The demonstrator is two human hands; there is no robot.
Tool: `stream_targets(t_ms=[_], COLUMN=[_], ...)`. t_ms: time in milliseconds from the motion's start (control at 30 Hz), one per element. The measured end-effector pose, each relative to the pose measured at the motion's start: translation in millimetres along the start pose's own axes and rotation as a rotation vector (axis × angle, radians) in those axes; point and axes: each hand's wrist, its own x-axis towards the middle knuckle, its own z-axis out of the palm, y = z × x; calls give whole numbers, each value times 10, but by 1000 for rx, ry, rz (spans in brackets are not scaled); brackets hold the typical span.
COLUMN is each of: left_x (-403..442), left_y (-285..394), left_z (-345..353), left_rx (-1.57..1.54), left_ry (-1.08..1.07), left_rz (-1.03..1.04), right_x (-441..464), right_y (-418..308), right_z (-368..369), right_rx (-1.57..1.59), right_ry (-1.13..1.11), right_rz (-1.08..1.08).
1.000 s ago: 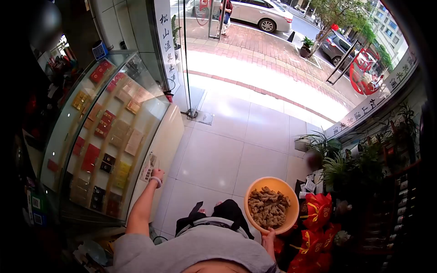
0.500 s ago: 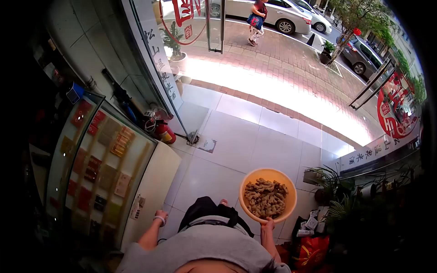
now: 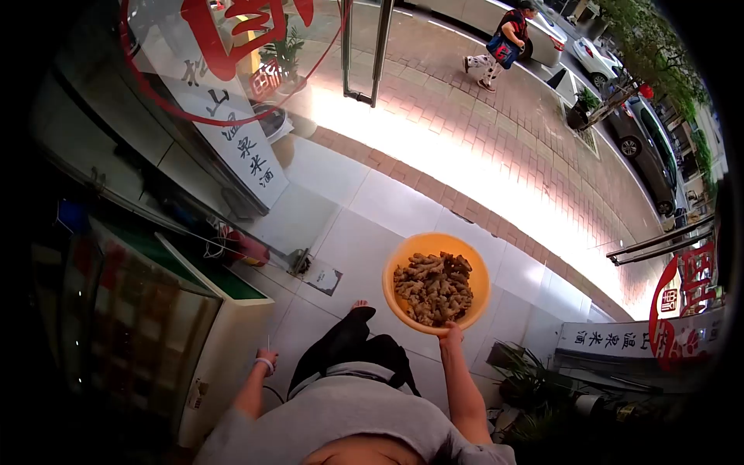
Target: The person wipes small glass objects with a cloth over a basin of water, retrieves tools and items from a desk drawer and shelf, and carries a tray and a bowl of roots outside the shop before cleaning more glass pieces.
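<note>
My right hand (image 3: 450,335) grips the near rim of an orange plastic basin (image 3: 393,298), held out in front of me over the floor. Knobbly brown ginger roots (image 3: 434,288) are heaped inside it. My left hand (image 3: 266,357) hangs low at my side, near the display case, with a pale band at the wrist. Its fingers are curled closed; a thin pale sliver shows above them, too small to name.
A glass display case (image 3: 229,271) stands on the left, with a red fire extinguisher (image 3: 246,249) behind it. Glass doors flank the tiled doorway (image 3: 403,198). Potted plants (image 3: 535,380) line the right. Outside, a person (image 3: 508,43) walks on the brick pavement, past parked cars (image 3: 643,128).
I have moved forward toward the doorway, carrying the basin. The display case has slid back in view. The passer-by outside has shifted to the right in view.
</note>
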Motion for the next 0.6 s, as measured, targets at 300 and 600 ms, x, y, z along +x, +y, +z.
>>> stream_targets(t_ms=[300,600], left_x=[-102,812], left_y=[1866,1270], left_z=[718,1296], left_rx=[-221,-267], left_ry=[-29,191], left_rz=[111,-500], right_x=[1454,3616], right_y=[-544,-67], right_z=[2019,4121], right_rx=[-107,-298], right_ry=[-43,-205], right_rz=[-60,-82])
